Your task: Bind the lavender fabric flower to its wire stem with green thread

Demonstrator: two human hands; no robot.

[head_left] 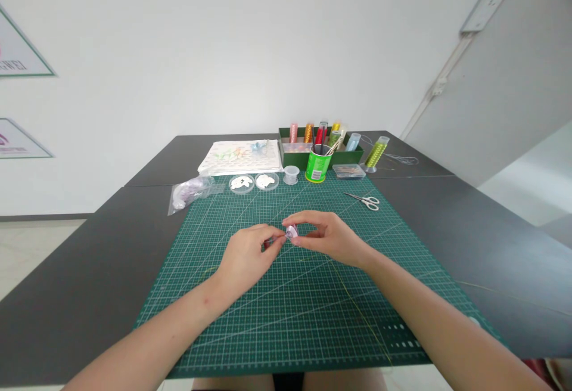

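Over the middle of the green cutting mat, a small pale purple piece is held between both hands. My left hand pinches its left end with thumb and forefinger. My right hand has its thumb and fingertips around the piece from the right. What the piece is made of is too small to tell. A thin yellowish thread runs from near my right hand down to the mat's front edge.
Behind the hands stand two dishes of white pieces, a green can, a box of thread spools and a clear case. Scissors lie right, a plastic bag left, a paper stack at the back.
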